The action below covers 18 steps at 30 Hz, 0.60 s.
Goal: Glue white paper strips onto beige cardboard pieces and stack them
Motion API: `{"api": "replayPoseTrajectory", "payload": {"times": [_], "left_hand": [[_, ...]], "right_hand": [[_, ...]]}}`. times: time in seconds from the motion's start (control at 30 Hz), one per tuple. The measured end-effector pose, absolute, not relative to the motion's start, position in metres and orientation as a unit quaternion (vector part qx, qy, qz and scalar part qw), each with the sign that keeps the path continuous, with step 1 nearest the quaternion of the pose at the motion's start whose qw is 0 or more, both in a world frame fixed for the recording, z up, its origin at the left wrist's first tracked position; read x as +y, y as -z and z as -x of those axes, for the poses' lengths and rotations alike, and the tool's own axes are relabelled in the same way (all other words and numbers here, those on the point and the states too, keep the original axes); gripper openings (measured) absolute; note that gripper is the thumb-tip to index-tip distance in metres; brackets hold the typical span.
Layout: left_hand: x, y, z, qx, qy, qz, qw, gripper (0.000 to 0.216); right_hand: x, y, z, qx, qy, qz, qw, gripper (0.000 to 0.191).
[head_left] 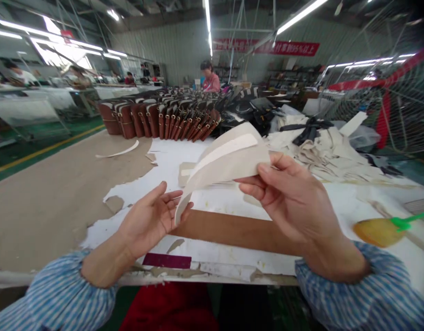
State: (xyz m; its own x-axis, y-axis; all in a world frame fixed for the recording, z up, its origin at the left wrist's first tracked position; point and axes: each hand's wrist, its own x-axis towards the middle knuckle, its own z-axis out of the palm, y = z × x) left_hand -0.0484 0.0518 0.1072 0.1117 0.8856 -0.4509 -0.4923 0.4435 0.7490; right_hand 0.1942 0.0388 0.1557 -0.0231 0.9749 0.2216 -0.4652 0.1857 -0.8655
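My right hand [289, 197] pinches the upper end of a curved beige piece of material [226, 161], holding it up above the table. Its lower end touches the fingers of my left hand [151, 218], which is palm up with fingers spread and loosely cupped under that tip. Below the piece a long brown leather strip [232, 230] lies flat on the white table cover [212, 197]. Both my sleeves are blue striped.
Rows of brown leather bags [157, 119] stand at the back of the table. A heap of beige cut pieces [329, 151] lies at right, near a wire cart [381, 105]. A yellow brush with green handle [381, 230] lies at right. A person [210, 78] works far behind.
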Motion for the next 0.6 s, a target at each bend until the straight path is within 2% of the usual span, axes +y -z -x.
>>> {"api": "replayPoseTrajectory", "payload": {"times": [0.07, 0.1, 0.2, 0.33, 0.43, 0.6], "left_hand": [[0.036, -0.103, 0.046, 0.476, -0.509, -0.218, 0.683, 0.015], [0.028, -0.098, 0.045, 0.487, -0.513, -0.231, 0.668, 0.014], [0.004, -0.075, 0.046, 0.523, -0.479, -0.291, 0.642, 0.035], [-0.017, -0.034, 0.048, 0.591, -0.385, -0.382, 0.597, 0.054], [-0.023, -0.012, 0.048, 0.608, -0.366, -0.429, 0.559, 0.055], [-0.019, -0.003, 0.047, 0.626, -0.392, -0.466, 0.488, 0.05]], "right_hand": [[0.013, -0.145, -0.215, -0.411, -0.544, 0.343, 0.646, 0.025], [0.001, -0.137, -0.226, -0.399, -0.534, 0.377, 0.643, 0.028], [-0.034, -0.095, -0.254, -0.36, -0.53, 0.489, 0.592, 0.035], [-0.073, -0.028, -0.273, -0.332, -0.561, 0.603, 0.461, 0.049], [-0.093, 0.001, -0.276, -0.334, -0.56, 0.652, 0.388, 0.06], [-0.104, 0.007, -0.27, -0.383, -0.476, 0.727, 0.315, 0.063]]}}
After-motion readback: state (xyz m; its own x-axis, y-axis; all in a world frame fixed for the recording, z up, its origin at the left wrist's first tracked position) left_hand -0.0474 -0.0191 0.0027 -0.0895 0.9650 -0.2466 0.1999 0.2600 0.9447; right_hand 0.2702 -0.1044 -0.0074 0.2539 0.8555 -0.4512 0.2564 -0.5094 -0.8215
